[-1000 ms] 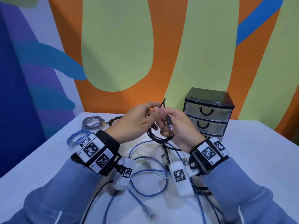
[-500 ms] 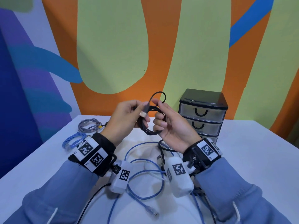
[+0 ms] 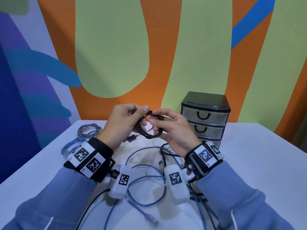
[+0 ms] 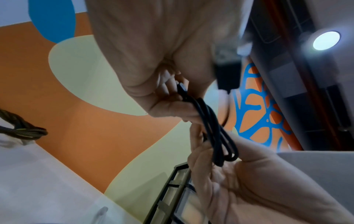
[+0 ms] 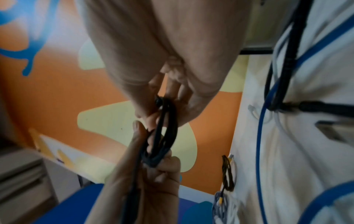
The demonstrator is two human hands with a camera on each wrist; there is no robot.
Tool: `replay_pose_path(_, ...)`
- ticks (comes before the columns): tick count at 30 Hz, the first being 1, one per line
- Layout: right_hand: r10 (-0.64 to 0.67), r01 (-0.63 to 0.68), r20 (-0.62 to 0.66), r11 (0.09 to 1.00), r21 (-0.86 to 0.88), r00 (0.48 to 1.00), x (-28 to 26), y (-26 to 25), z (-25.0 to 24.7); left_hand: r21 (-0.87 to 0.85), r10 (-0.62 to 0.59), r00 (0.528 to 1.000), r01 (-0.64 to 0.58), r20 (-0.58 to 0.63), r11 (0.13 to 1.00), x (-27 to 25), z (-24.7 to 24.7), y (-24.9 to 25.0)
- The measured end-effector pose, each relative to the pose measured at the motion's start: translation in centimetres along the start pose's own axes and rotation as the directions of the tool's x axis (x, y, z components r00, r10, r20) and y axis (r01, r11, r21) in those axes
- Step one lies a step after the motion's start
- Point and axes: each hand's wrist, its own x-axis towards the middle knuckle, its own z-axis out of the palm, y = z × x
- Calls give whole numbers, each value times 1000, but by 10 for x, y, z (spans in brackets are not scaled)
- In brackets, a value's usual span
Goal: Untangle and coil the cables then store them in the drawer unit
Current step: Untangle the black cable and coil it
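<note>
A thin black cable [image 3: 150, 130] is wound into a small coil held in the air above the table between both hands. My left hand [image 3: 127, 120] grips its left side, thumb on top; the left wrist view shows the coil [image 4: 214, 128] running from its fingers. My right hand [image 3: 166, 125] pinches the coil's right side; the right wrist view shows the coil [image 5: 164, 136] between both hands. The drawer unit [image 3: 206, 117] is black with clear drawers, all shut, and stands just right of my hands. A loose blue cable [image 3: 146, 183] loops on the table under my wrists.
A coiled grey cable [image 3: 88, 131] and a coiled blue cable [image 3: 71, 146] lie at the table's left. A black cable with a plug [image 3: 131, 138] lies beneath the left hand. More black and blue cables [image 3: 199, 205] trail near the front edge. The painted wall stands behind the table.
The loose loop that stood up above the hands has been folded into the coil. Both hands have drawn closer together around the tighter coil.
</note>
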Motion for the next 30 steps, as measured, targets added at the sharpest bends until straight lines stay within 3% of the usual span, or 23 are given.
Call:
replay_pose_path(4,-146,116,-142,973,-198,979,1,4,6,96,37,999,-38,16,995,-1,5,-1)
replay_pose_path(6,-147,110,-174,972,-208,974,2,6,9,104,48,999,-48,0,993,0,4,-1)
replay_pose_path(10,50,-39,-160,997,72,986,7,5,8,107,82,996,-80,-20,991,1,4,-2)
replay_pose_path(13,51,-35,-95,985,167,994,10,5,3,121,85,996,-81,-29,989,3,1,-6)
replay_pose_path(16,-70,63,-50,988,-138,996,14,9,2,149,76,996,-67,-51,987,5,-3,-10)
replay_pose_path(18,-173,159,4,890,-427,985,14,14,6,156,92,993,-80,-72,985,5,-5,-11)
replay_pose_path(20,-200,214,89,788,-577,976,12,17,5,172,125,987,-106,-101,979,6,-6,-10)
replay_pose_path(27,-89,50,-27,754,-655,996,5,5,-6,241,213,965,-172,-153,955,8,-16,-8)
replay_pose_path(30,-125,54,-67,770,-636,990,5,4,-7,298,252,959,-206,-128,932,7,-16,-5)
